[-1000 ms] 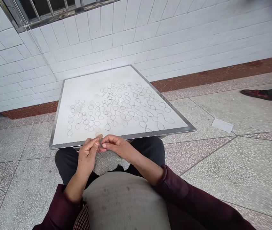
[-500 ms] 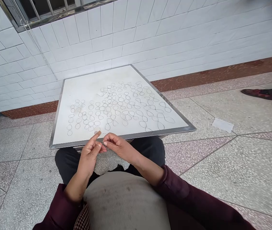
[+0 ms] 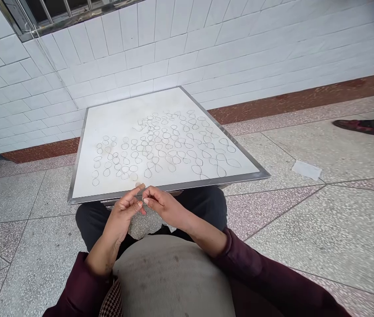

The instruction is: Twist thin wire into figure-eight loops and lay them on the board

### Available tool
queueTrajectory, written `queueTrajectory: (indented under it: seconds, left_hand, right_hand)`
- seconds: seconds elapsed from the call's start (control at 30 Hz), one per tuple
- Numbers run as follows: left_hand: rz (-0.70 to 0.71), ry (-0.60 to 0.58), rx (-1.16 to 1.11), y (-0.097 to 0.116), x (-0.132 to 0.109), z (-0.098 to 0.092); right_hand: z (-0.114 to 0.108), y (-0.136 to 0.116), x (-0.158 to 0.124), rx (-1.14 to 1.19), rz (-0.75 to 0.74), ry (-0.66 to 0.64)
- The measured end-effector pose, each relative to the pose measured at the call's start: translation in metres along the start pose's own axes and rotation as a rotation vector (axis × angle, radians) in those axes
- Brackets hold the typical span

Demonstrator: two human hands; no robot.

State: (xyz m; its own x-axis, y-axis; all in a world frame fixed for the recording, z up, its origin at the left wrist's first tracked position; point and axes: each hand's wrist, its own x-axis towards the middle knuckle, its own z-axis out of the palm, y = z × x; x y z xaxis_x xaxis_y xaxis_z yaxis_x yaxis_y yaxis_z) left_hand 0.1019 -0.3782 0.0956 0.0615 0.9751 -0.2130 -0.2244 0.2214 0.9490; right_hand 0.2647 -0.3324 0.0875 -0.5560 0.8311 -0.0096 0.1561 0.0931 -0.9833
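My left hand is in front of the table's near edge, thumb and fingers pinched together and the index finger stretched forward. Right beside it, the fingertips of my right hand are closed in a pinch. Between the two sets of fingertips is a thin piece of wire, mostly hidden by the fingers. On the white tabletop beyond lie many thin wire loops, most twisted into figure-eights. Larger ones lie toward the right, smaller ones toward the left.
A metal rim edges the table, which stands close to a white tiled wall. My knees are under its near side. On the floor to the right lies a white paper; farther off is another person's shoe.
Both hands stay close together at the table's near edge. My left hand has tilted slightly and its fingertips have shifted a little to the right. The wire loops on the table look unchanged.
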Motion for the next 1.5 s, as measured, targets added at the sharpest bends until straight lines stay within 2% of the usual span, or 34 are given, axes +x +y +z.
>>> queueTrajectory:
  seconds: [0.3,0.5,0.8,1.0,1.3,1.5]
  left_hand:
    - [0.026,0.036,0.05,-0.002,-0.001,0.003]
    - [0.031,0.035,-0.132,-0.01,-0.004,0.006]
    - [0.083,-0.032,-0.076,-0.009,-0.003,0.004]
    - [0.126,-0.067,-0.153,-0.011,-0.007,0.005]
    - [0.24,0.036,-0.187,-0.019,-0.01,0.011]
    - [0.172,-0.026,-0.26,-0.016,-0.011,0.01]
  right_hand:
    - [0.0,0.0,0.0,-0.041,0.005,0.033]
    - [-0.001,-0.004,0.002,0.109,0.037,0.122]
    - [0.003,0.001,0.0,0.124,0.03,0.071]
    - [0.001,-0.002,0.0,0.172,0.029,0.116]
    - [0.007,-0.003,-0.003,0.281,0.04,0.124]
    - [0.007,-0.003,-0.005,0.276,0.023,0.099]
